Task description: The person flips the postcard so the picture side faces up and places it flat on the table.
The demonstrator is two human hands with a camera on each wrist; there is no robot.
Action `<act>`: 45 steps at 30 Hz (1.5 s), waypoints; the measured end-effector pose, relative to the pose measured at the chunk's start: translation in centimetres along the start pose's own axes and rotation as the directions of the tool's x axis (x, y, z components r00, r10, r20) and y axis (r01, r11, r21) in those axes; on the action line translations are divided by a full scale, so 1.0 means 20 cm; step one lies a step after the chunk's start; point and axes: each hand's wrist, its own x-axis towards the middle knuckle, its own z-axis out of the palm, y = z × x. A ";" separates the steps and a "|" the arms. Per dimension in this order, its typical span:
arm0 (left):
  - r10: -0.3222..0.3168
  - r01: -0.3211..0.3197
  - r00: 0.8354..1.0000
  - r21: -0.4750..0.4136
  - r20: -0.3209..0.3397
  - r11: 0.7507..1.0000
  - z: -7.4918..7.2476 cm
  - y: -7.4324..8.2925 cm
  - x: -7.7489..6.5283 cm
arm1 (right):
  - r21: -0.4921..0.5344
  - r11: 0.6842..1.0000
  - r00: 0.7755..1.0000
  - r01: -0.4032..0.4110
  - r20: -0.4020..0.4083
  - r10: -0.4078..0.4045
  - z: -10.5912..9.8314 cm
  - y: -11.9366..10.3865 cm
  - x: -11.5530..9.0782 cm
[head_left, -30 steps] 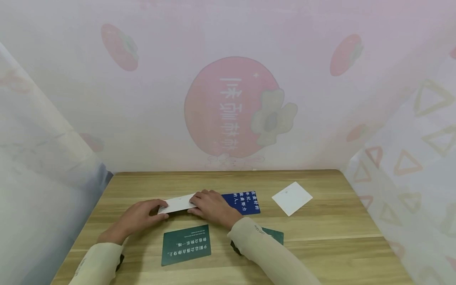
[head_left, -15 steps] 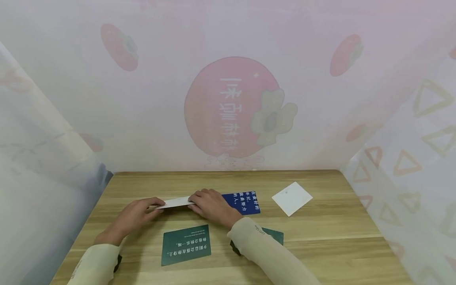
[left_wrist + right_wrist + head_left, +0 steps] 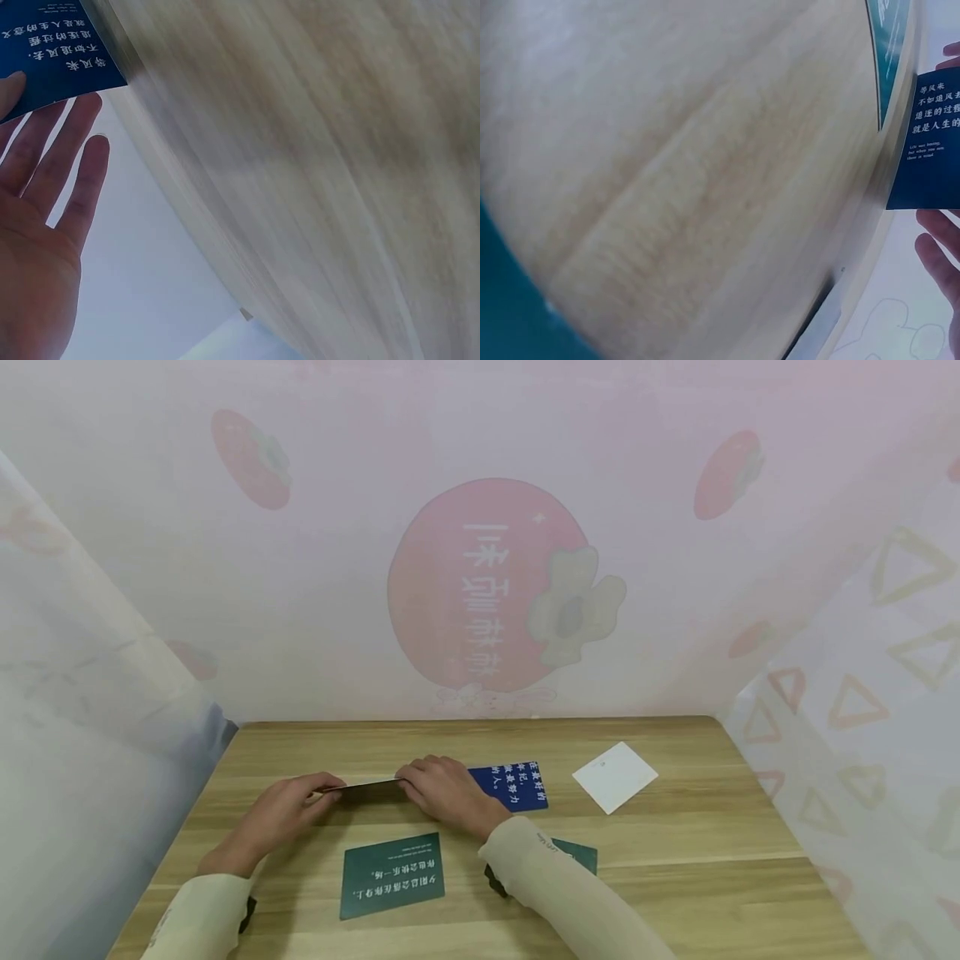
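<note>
Spanning the space between both hands, a dark blue card (image 3: 64, 56) is positioned above the near side of the far half of the table (image 3: 675, 852). The left hand (image 3: 273, 822) pinches one end; the left wrist view shows its thumb on the printed face and its other fingers extended behind. The right hand (image 3: 450, 797) grips the opposite end. The head view presents the card almost edge-on, as a thin strip; only the wrist views expose its white lettering. Contact between its lower edge and the table cannot be confirmed.

Beside the right hand lies a second blue card (image 3: 517, 787), partly hidden by that hand. A white card (image 3: 615, 778) lies farther right. Nearer the person lies a green card (image 3: 392, 878); another green card (image 3: 579, 856) is partly covered by the right sleeve (image 3: 558, 885). Behind the table hangs a fruit-print cloth (image 3: 322, 585).
</note>
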 end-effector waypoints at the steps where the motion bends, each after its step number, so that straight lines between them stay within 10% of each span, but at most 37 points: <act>1: -0.001 0.001 1.000 0.000 -0.002 1.000 0.00 0.00 0.00 | 0.003 1.000 1.000 -0.003 0.000 0.003 0.00 0.00 0.00; 45: 0.031 -0.028 0.995 0.029 -0.098 0.999 0.01 0.01 0.00 | 0.069 0.997 0.999 -0.017 -0.044 0.020 0.02 0.00 0.00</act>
